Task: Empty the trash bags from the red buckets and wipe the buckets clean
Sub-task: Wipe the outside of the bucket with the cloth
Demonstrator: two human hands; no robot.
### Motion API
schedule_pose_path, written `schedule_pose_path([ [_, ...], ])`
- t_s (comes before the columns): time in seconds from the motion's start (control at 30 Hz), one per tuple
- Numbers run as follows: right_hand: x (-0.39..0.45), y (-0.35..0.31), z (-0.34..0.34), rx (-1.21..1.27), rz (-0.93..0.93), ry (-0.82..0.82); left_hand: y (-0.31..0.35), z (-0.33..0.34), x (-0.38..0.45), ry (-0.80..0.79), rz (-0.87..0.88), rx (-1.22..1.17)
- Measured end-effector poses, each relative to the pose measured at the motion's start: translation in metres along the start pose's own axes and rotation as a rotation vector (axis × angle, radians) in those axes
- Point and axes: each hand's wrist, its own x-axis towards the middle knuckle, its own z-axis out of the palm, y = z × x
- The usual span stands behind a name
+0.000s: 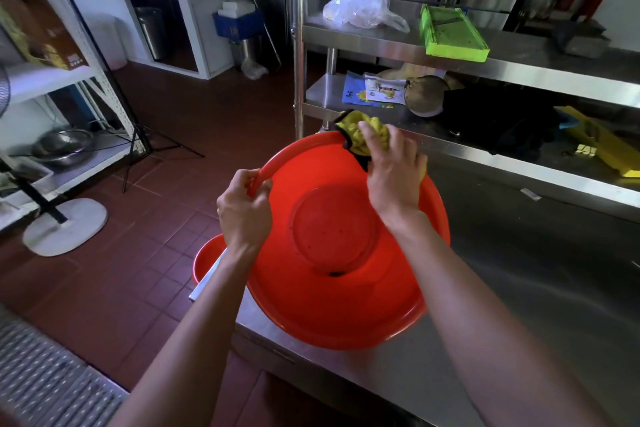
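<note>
A large red bucket point(332, 302) leans tilted on the corner of a steel counter point(540, 295), its open mouth facing me. Its inside holds no bag; a small dark speck lies near the bottom. My left hand point(244, 211) grips the bucket's left rim. My right hand point(394, 170) holds a yellow cloth with a black edge point(356, 130) against the inner wall near the far rim. A second red bucket point(207, 262) stands on the floor below, mostly hidden behind my left forearm.
Steel shelves point(519, 66) behind the counter carry a clear plastic bag point(363, 7), a green slicer point(450, 35), papers and a yellow tool. A fan base point(65, 225) and a tripod stand on the red tiled floor to the left. A floor grate point(45, 388) lies at lower left.
</note>
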Motion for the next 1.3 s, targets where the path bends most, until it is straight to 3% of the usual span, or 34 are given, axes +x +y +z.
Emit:
schedule_pose_path([
  [0.17,-0.003,0.009,-0.006,-0.005,-0.015,-0.024,0.001,-0.004,-0.001,-0.016,0.004,0.047],
  [0.27,-0.006,0.008,-0.008,-0.002,-0.002,-0.022,0.006,-0.007,0.001,-0.104,0.057,0.168],
  [0.4,-0.009,0.009,-0.012,0.008,0.01,-0.03,0.032,-0.005,0.017,-0.181,0.292,0.4],
  [0.5,-0.012,0.012,-0.013,0.021,-0.013,-0.016,0.06,0.015,0.027,-0.323,0.52,0.452],
  [0.6,-0.017,0.02,-0.011,0.027,-0.023,0.012,0.075,0.038,0.03,-0.436,0.632,0.468],
  [0.83,-0.016,0.033,-0.023,0.042,-0.012,0.048,0.077,0.058,0.022,-0.37,0.663,0.387],
  [1.03,-0.013,0.021,-0.02,-0.024,-0.132,0.079,0.065,0.07,0.002,-0.332,0.541,0.325],
  [1.3,-0.002,0.022,-0.008,0.008,0.008,0.018,0.043,0.062,0.016,-0.226,0.39,0.291],
])
